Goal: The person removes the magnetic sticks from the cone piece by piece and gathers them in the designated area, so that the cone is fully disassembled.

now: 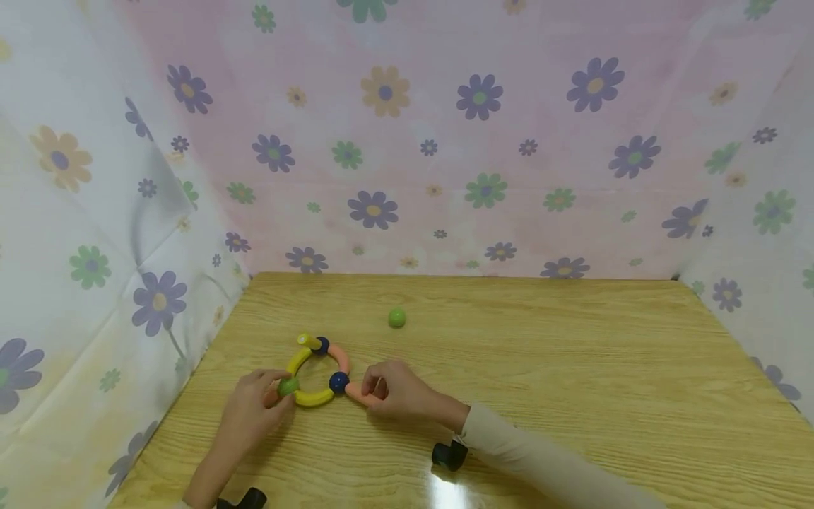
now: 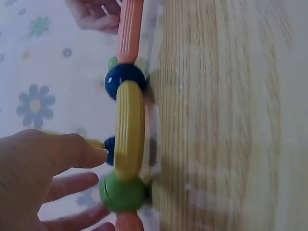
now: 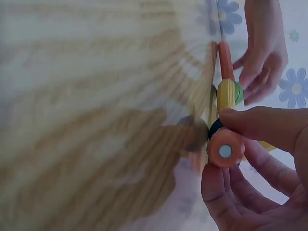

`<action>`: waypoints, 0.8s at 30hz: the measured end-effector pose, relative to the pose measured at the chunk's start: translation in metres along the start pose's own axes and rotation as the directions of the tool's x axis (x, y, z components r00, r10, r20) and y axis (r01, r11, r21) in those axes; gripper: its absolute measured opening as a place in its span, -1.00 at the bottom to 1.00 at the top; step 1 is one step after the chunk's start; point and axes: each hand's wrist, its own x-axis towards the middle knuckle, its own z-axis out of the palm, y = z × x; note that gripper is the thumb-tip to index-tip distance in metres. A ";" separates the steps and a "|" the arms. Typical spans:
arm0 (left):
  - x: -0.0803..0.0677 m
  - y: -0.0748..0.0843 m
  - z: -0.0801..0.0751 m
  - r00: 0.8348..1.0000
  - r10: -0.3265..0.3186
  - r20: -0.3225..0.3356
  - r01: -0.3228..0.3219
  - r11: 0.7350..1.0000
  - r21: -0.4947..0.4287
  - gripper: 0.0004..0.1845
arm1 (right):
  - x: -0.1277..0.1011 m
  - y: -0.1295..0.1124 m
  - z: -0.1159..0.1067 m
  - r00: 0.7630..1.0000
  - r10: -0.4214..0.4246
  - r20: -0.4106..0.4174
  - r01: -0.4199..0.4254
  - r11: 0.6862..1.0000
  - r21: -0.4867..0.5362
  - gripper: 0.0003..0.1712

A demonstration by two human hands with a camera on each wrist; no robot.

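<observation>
1. The surface (image 1: 540, 367) is pale wood with long, wavy grain and a slight sheen; a bright glare patch sits near its front edge.
2. Floral cloth (image 1: 445, 141) hangs as walls on three sides: pinkish-white fabric printed with purple, green and orange daisies, creased at the left corner.
3. A toy ring (image 1: 316, 371) lies on the left part of the surface, built from curved, ribbed plastic rods, yellow and salmon-orange, joined by smooth round balls in dark blue and green.
4. The left hand (image 1: 251, 413) rests at the ring's near-left side, its fingers curled round the green joint ball (image 1: 288, 386).
5. The right hand (image 1: 397, 389) pinches an orange rod (image 1: 361, 396) between thumb and fingers; the rod runs out from the ring's blue ball (image 1: 339, 382). The right wrist view shows the rod's flat round end with a small silvery disc in its middle.
6. A loose green ball (image 1: 397, 317), smooth and glossy, sits alone farther back on the surface, well apart from the ring.
7. A beige sleeve (image 1: 540, 459) covers the right forearm.
</observation>
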 end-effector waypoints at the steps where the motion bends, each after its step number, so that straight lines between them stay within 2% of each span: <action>1: 0.001 0.005 0.001 1.000 -0.012 0.000 0.012 1.000 0.025 -0.65 | -0.001 -0.001 0.002 1.000 0.005 0.007 -0.005 1.000 0.012 -0.83; 5: 0.005 0.020 0.005 0.998 -0.064 0.013 0.063 0.993 0.098 -0.55 | -0.003 -0.008 0.007 0.999 0.025 0.040 -0.027 0.999 0.045 -0.78; 10: 0.009 0.030 0.012 0.991 -0.128 0.048 0.118 0.978 0.170 -0.31 | -0.003 -0.012 0.014 0.994 0.018 0.107 -0.027 0.996 0.084 -0.80; 15: 0.012 0.034 0.018 0.985 -0.155 0.075 0.139 0.972 0.189 -0.14 | 0.002 -0.017 0.010 0.982 -0.045 0.182 0.036 0.998 0.053 -0.80; 18: 0.014 0.033 0.019 0.988 -0.137 0.076 0.123 0.979 0.163 -0.13 | 0.013 -0.019 0.004 0.987 -0.062 0.151 0.062 0.998 0.007 -0.80; 24: 0.018 0.025 0.020 0.989 -0.046 0.143 0.033 0.995 0.092 -0.19 | 0.043 -0.019 -0.008 0.998 -0.055 -0.020 0.054 0.997 -0.062 -0.70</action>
